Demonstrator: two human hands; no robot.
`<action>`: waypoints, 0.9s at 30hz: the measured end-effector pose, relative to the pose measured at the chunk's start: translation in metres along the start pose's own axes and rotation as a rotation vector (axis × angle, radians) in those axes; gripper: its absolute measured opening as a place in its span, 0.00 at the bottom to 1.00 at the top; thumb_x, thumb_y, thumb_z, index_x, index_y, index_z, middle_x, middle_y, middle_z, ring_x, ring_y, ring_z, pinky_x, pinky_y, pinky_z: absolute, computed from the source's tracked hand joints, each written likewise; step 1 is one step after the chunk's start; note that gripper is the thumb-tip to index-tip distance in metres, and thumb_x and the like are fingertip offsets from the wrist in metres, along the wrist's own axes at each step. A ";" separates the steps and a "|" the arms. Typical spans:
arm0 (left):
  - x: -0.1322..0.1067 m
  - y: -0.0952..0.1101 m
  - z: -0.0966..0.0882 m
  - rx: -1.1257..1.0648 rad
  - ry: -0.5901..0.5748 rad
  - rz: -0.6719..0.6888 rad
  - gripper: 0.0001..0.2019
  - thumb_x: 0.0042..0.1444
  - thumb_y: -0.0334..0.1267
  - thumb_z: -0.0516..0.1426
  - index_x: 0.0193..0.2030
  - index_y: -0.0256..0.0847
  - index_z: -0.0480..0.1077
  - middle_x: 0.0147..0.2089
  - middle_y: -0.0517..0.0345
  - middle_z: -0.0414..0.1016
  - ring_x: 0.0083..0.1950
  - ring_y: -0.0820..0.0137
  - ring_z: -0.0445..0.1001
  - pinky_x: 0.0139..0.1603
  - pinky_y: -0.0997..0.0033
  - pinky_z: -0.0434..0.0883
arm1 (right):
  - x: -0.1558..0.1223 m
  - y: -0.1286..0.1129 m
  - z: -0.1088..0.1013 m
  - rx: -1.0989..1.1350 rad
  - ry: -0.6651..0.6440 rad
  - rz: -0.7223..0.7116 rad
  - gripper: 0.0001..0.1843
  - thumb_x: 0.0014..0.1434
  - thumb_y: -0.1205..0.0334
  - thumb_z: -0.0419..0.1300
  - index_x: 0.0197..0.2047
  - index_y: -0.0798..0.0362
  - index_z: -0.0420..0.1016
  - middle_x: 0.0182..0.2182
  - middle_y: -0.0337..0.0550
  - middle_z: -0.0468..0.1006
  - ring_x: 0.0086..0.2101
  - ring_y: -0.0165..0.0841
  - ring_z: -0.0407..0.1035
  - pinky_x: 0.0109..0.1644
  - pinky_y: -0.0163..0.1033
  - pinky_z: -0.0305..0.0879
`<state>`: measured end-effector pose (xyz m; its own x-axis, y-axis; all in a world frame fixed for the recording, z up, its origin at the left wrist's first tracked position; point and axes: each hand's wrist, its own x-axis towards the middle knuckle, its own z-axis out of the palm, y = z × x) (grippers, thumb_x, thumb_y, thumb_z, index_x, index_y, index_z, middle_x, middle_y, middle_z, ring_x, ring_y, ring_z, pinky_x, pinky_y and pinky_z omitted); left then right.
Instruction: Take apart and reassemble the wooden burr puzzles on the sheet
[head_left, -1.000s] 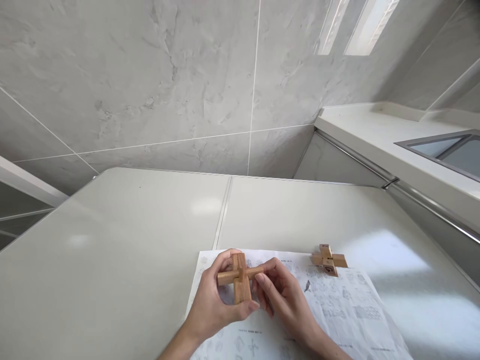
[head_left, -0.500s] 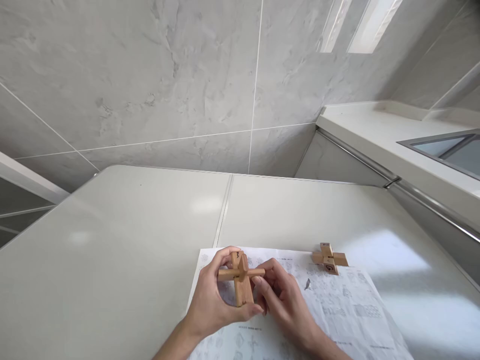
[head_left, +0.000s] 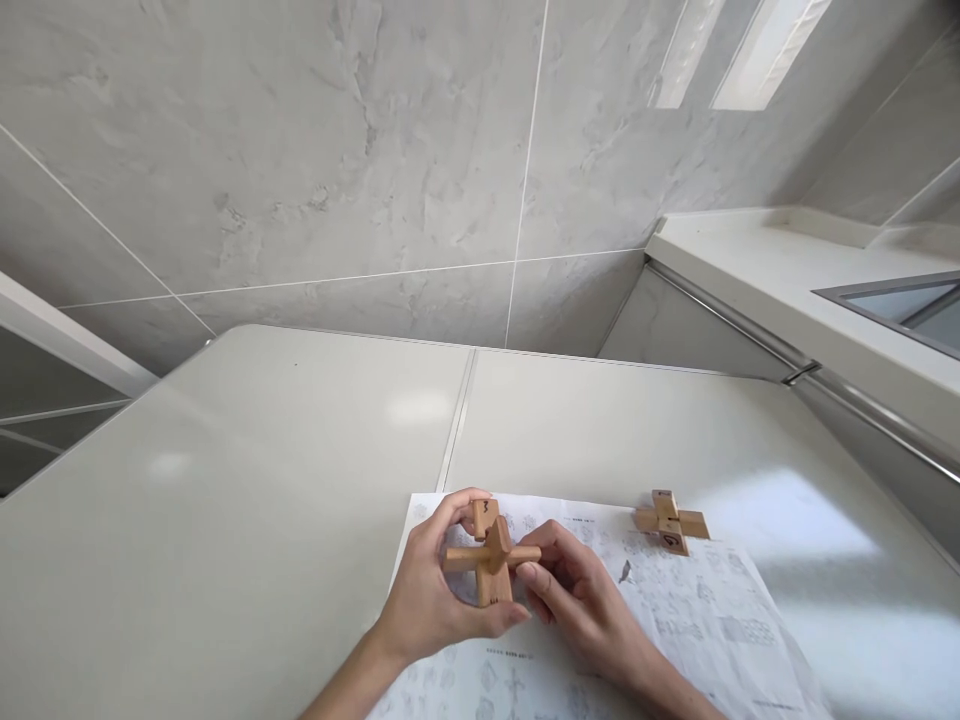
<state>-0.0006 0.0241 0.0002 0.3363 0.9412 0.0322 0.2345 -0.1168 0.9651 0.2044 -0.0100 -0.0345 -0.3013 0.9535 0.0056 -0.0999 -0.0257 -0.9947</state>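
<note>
A wooden interlocking burr puzzle with crossing bars is held above a printed paper sheet. My left hand wraps round its left side, fingers at the top block and thumb along the bottom. Dark marks show on its upper and lower blocks. One pointed bar sticks up toward me from the middle. At the right end of the crossbar, my right hand has its thumb and forefinger closed on the bar; its other fingers are curled and partly hidden.
A second wooden burr puzzle, with marked ends, lies at the sheet's far right edge. Near it on the paper is a small silvery scrap. The white table has a seam; beyond stand a grey tiled wall and a white ledge.
The puzzle has turned slightly in my hands, and its pointed middle bar now leans further to the right. Both hands keep their grip. The whole view has shifted a little.
</note>
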 end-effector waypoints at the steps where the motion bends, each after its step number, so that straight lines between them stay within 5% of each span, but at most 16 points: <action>1: 0.000 0.000 -0.001 0.008 -0.001 0.006 0.41 0.41 0.54 0.77 0.60 0.48 0.70 0.47 0.56 0.81 0.48 0.57 0.77 0.54 0.59 0.73 | 0.000 0.000 0.001 0.005 -0.005 0.001 0.18 0.77 0.44 0.58 0.43 0.50 0.73 0.27 0.33 0.70 0.24 0.28 0.61 0.30 0.35 0.56; 8: -0.005 -0.006 -0.002 0.117 0.023 0.044 0.45 0.41 0.53 0.78 0.65 0.48 0.67 0.54 0.51 0.79 0.53 0.53 0.78 0.57 0.56 0.76 | -0.002 0.003 0.005 -0.055 -0.008 0.026 0.16 0.78 0.47 0.56 0.44 0.49 0.71 0.29 0.36 0.74 0.27 0.31 0.65 0.33 0.36 0.61; 15: -0.005 -0.005 -0.008 0.119 -0.094 0.036 0.49 0.38 0.51 0.79 0.68 0.50 0.67 0.60 0.50 0.77 0.58 0.51 0.77 0.61 0.56 0.75 | -0.002 -0.009 0.005 -0.286 -0.116 -0.024 0.14 0.78 0.55 0.53 0.41 0.48 0.75 0.33 0.39 0.78 0.30 0.33 0.67 0.36 0.37 0.62; 27: 0.002 -0.006 -0.014 -0.063 -0.198 -0.021 0.46 0.36 0.50 0.79 0.64 0.48 0.70 0.52 0.51 0.78 0.55 0.52 0.77 0.58 0.57 0.75 | -0.003 -0.004 0.004 -0.290 -0.193 -0.053 0.27 0.80 0.42 0.45 0.34 0.49 0.70 0.29 0.39 0.75 0.28 0.33 0.68 0.35 0.37 0.62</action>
<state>-0.0138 0.0312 -0.0020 0.5057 0.8620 -0.0336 0.1878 -0.0720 0.9796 0.2022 -0.0137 -0.0297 -0.4791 0.8763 0.0497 0.1452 0.1350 -0.9801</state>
